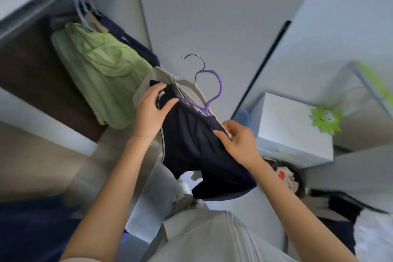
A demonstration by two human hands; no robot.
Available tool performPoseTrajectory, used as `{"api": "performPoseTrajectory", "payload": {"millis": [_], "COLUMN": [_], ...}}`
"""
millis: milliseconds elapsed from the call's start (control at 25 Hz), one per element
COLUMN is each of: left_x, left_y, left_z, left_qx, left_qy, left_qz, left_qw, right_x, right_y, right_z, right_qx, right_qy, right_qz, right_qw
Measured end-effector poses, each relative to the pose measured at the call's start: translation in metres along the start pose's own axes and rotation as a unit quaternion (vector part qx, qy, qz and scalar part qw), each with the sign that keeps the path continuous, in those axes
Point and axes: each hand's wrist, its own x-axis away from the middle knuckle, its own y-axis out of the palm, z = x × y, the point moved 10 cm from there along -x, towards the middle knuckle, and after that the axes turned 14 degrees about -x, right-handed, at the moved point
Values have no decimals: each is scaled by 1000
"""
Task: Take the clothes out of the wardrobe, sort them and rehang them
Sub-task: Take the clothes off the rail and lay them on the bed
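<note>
Dark navy shorts point(197, 147) with a white side stripe hang from a purple hanger point(214, 89) with a metal hook, held in front of the wardrobe door. A beige garment point(148, 83) on a cream hanger sits just behind them. My left hand point(152, 108) grips the shorts' waistband at the left end. My right hand point(238, 142) pinches the waistband and the hanger's end at the right. In the open wardrobe at upper left, a light green garment point(102, 66) and darker clothes hang from the rail point(32, 13).
The white wardrobe door point(212, 17) stands straight ahead. A white box point(291, 134) with a green spiky toy point(323, 119) sits at right. A dark bin point(297, 176) with red and white items lies below it. Dark blue fabric point(32, 229) fills the lower left.
</note>
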Motion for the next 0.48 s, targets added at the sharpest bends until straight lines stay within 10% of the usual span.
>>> {"api": "performPoseTrajectory", "payload": {"millis": [320,480], "left_x": [33,58], "left_y": [151,214], "left_z": [147,214], "left_qx": [-89,-116], "left_qy": [298,406], "left_qz": [-294,-308], "left_qw": [904,853], "right_x": [116,173], "right_y": [-129,-177], "right_z": [48,72], "right_qx": [11,3], "right_qy": [72,119], "right_qz": [108,193], "right_qw": [991,974]}}
